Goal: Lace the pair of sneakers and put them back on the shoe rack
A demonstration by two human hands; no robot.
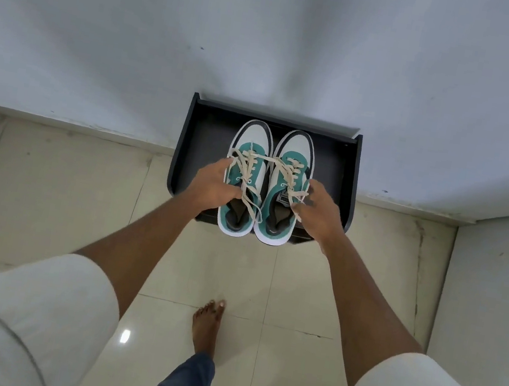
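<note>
Two teal and white sneakers with cream laces are held side by side over a black shoe rack. My left hand grips the left sneaker at its outer side near the collar. My right hand grips the right sneaker at its outer side, fingers by the tongue. The toes point toward the wall and the heels overhang the rack's front edge. Laces run through the eyelets, with loose ends hanging over the collars. I cannot tell whether the soles touch the rack's top.
The rack stands against a white wall on a glossy cream tiled floor. My bare feet are on the tiles below the sneakers. A wall corner projects at the right.
</note>
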